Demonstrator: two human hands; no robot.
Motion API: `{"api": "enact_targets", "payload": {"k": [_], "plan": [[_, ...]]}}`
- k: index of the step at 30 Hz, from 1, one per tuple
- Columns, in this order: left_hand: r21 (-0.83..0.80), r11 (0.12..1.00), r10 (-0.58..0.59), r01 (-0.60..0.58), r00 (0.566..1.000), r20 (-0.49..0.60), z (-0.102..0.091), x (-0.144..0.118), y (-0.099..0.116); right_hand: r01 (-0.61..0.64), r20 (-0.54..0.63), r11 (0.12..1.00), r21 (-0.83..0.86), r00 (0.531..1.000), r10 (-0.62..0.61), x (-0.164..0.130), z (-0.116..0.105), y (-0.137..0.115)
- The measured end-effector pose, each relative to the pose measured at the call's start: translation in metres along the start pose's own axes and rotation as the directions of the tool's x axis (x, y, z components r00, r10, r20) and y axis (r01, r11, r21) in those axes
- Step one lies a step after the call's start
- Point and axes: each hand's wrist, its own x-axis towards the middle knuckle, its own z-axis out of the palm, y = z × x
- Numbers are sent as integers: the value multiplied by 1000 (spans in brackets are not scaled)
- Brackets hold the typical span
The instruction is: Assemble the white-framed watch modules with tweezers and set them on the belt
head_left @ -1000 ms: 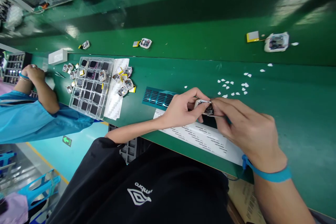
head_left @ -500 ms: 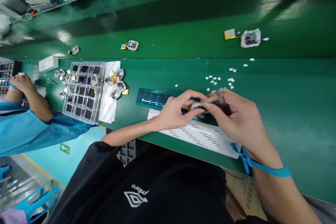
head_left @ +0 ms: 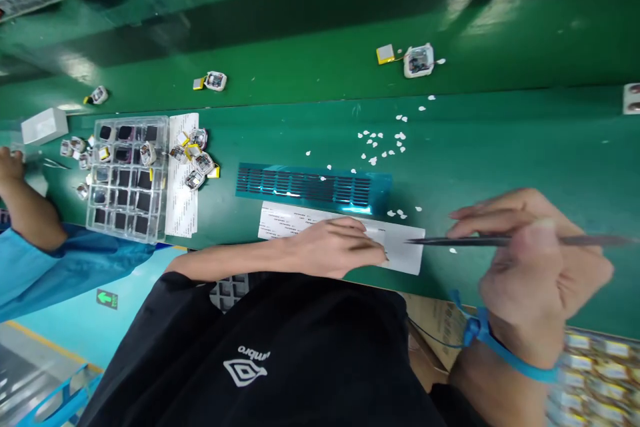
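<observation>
- Fingers of our right hand are clenched round tweezers, which lie level above the desk, tip pointing left toward the white sheet.
- Our left hand rests on that sheet, fingers curled over a small pale part; we cannot tell whether they grip it.
- Blue strip lies just beyond the sheet, touching or nearly so.
- White flecks are scattered on the desk past the strip.
- Clear tray stands well to the left, loose units piled beside it on a paper.
- One unit with a yellow cell sits on the far belt.
- Another person's arm in a blue sleeve rests at the far left.
- Blue strap circles our right wrist.
</observation>
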Motion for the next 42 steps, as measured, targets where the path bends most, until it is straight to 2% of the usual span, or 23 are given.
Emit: {"api": "enact_targets", "payload": {"k": [3, 6, 10, 12, 15, 22, 30, 33, 36, 38, 40, 42], "plan": [[172, 978, 120, -115, 992, -23, 8, 0, 8, -178, 23, 984, 5, 984, 178, -26, -12, 15], [249, 963, 117, -98, 991, -60, 12, 0, 9, -308, 32, 951, -7, 951, 308, -49, -18, 28], [214, 974, 80, -78, 997, 0, 10, -1, 3, -381, -24, 924, 9, 924, 381, -67, -19, 37], [176, 983, 45, -51, 998, 35, 8, -1, -1, -397, -35, 918, 9, 917, 397, -71, -19, 39], [138, 990, 13, -18, 999, 31, 7, 0, -6, -394, -32, 919, 12, 918, 395, -73, -18, 41], [140, 989, 21, -37, 993, 117, 7, -2, -7, -388, 44, 921, 33, 921, 386, -74, -17, 51], [220, 975, 21, -34, 998, 59, 8, -3, -6, -363, 123, 928, 77, 928, 353, -65, -18, 48], [215, 976, 25, -30, 999, 23, 10, -2, -8, -354, 107, 926, 131, 934, 342, -61, -18, 49], [161, 987, 9, -18, 998, 57, 11, -1, -9, -315, -11, 917, 246, 945, 328, -57, -16, 56], [69, 997, -30, 23, 995, 95, 8, 0, -8, -266, -114, 910, 319, 942, 316, -53, -14, 60], [-88, 988, -119, 131, 985, 125, 3, 2, -5, -228, -188, 907, 355, 932, 308, -48, -9, 61], [-312, 898, -275, 310, 949, 153, -5, 6, -2, -197, -233, 906, 374, 926, 297, -44, -3, 56]]}}
